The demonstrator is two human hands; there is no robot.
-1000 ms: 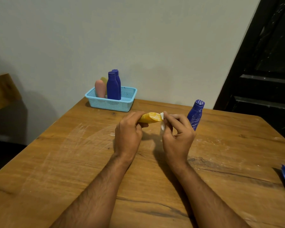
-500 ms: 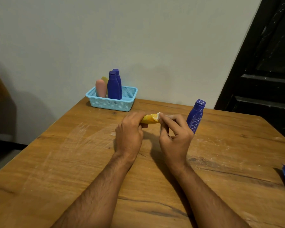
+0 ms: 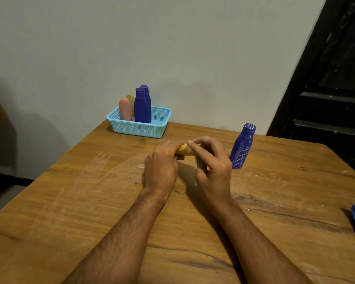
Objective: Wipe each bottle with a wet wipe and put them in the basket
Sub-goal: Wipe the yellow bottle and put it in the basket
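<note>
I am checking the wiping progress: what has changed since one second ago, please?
The right hand slid the wet wipe along the yellow bottle toward the left hand, so less yellow shows. Both hands keep their grip. The basket and the blue bottle on the table stayed as they were.

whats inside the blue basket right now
The basket holds two dark blue bottles, a pink bottle and a yellow one mostly hidden behind them; their bases are covered.
</note>
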